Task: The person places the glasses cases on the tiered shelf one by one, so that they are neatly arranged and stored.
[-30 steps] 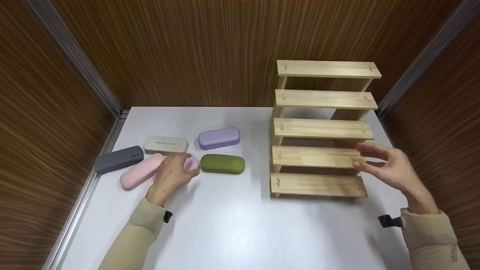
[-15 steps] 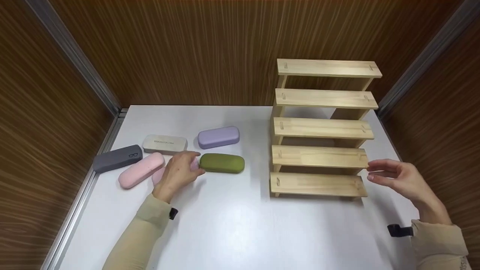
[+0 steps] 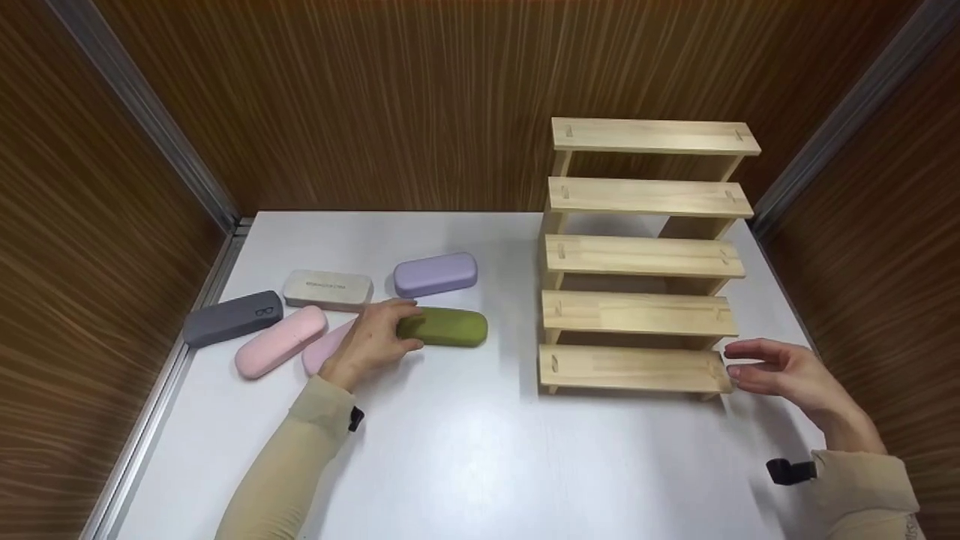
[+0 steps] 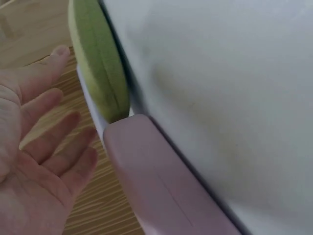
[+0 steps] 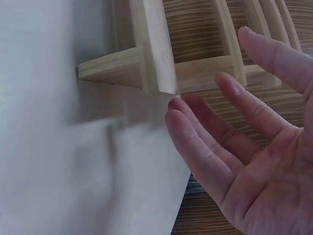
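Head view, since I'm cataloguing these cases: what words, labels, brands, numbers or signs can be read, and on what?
No word is legible.
Dark gray case: a glasses sign.
Beige case: lettering too small and blurred to read.
Right sleeve: lettering at the picture's edge, cut off and unreadable.
Green case, wooden shelf: no text visible.

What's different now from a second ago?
The left hand has moved right, from over the half-hidden pink case to the left end of the green case. The right hand has come down from the second-lowest step to the lowest step's right end. Neither visibly grips anything. The cases and wooden stand stayed put.
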`<state>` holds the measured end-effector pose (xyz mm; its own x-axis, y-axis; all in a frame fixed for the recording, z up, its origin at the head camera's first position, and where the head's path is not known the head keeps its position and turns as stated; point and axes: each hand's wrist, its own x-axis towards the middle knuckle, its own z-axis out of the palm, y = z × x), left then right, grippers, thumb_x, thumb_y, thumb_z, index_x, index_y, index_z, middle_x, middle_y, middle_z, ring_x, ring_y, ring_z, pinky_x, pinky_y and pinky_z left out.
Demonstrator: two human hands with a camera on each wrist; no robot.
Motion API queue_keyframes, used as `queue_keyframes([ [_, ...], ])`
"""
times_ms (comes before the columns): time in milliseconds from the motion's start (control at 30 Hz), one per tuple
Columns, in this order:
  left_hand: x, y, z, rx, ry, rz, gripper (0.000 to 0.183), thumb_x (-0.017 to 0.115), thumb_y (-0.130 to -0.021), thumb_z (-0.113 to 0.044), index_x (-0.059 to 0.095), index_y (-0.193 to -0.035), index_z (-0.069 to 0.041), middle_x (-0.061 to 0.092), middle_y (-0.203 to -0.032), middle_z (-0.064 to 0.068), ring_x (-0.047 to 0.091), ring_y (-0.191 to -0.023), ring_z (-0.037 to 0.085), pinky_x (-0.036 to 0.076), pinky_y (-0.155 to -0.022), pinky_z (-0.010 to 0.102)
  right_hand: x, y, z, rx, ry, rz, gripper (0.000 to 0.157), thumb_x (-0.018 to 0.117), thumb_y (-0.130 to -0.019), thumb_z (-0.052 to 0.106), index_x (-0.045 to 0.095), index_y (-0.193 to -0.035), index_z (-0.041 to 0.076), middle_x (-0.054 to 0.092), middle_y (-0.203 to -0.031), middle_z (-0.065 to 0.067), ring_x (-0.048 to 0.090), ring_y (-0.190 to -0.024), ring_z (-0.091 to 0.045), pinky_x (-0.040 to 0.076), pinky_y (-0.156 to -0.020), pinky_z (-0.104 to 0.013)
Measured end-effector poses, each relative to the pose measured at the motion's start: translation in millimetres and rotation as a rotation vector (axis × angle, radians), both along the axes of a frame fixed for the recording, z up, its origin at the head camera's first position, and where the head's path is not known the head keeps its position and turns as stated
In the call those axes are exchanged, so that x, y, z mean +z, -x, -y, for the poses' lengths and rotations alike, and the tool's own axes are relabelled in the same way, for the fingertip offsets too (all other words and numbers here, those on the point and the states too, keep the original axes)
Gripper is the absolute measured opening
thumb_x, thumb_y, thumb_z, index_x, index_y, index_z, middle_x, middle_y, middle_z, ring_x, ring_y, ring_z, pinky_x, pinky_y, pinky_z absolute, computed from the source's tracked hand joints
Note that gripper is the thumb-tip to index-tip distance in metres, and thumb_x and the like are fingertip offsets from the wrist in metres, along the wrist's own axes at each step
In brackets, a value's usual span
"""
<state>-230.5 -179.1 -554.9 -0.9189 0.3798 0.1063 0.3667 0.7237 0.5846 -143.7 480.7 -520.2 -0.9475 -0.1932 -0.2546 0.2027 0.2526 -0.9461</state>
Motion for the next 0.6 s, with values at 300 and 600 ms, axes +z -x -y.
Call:
queue_keyframes([
  [300, -11.1, 10.1, -4, -0.032, 0.025, 0.048, 0.056, 0.092, -0.089, -0.015, 0.076, -0.143, -0.009, 0.070, -0.156, 0.018, 0.066, -0.145, 0.044, 0.046, -0.129, 0.059, -11.6, 7.4, -2, 0.018, 0.085, 0.057, 0.040, 0.068, -0.104, -0.009, 0.081, -0.128, 0.020, 0.087, -0.115, 0.004, 0.083, -0.101, -0.006, 0.068, -0.086, -0.025],
  [600, -14.8, 16.1, -11, -0.056, 0.060, 0.060, 0.057, 0.089, -0.091, -0.013, 0.074, -0.146, -0.009, 0.069, -0.158, 0.018, 0.064, -0.149, 0.042, 0.043, -0.131, 0.060, -24.3, 13.5, 0, -0.014, -0.080, 0.076, 0.032, 0.077, -0.102, 0.000, 0.079, -0.132, 0.013, 0.080, -0.112, 0.017, 0.077, -0.094, -0.001, 0.067, -0.081, -0.024],
])
